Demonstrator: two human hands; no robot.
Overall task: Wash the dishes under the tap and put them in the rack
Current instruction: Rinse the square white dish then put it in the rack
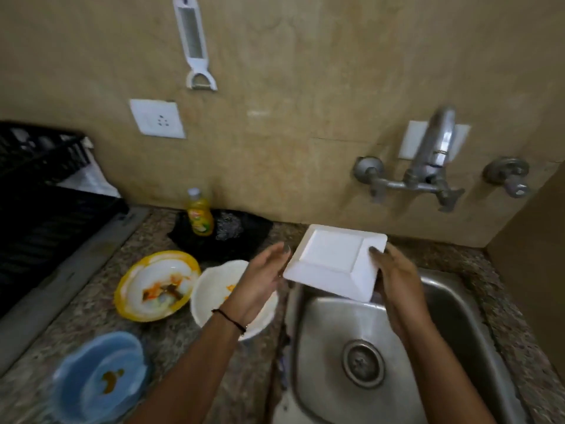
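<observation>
The person holds a square white dish (330,255) tilted over the back left corner of the sink (458,332), below and left of the tap (435,148). The right hand (394,276) grasps the dish's right edge, thumb on its face. The left hand (260,280) is released, its straight fingers touching the left edge.

Inside the sink only the drain (363,362) is seen. Just left of the sink a round white bowl (208,289) holds small orange bits. Further left, a yellow-rimmed bowl (128,289) holds orange and brown food remains. Nearer to the person, left of the sink, a blue bowl (79,387) has a brown smear inside. The black rack (36,209) stands far left of the sink; what it holds cannot be told.
</observation>
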